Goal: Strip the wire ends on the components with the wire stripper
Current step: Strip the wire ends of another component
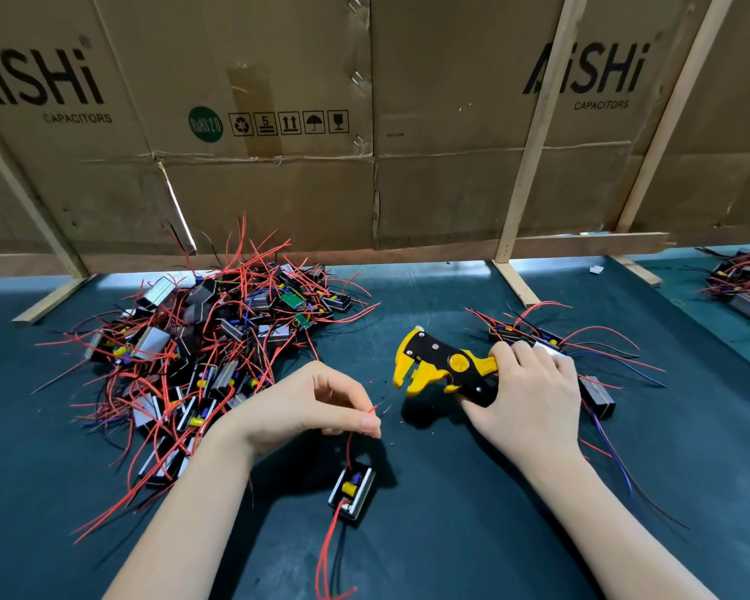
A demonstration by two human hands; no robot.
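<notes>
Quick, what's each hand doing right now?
Left hand: pinching the red wire of the component near its end.
Right hand: gripping the wire stripper by its handles.

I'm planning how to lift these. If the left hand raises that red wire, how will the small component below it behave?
The component would probably dangle and swing, since the red wire pinched by the left hand curves loosely. It looks small and likely light. Its boxy shape suggests it won't roll.

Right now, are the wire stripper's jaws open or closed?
Open. A clear gap shows between the yellow jaws of the wire stripper, held in the right hand; no wire sits between them.
</notes>
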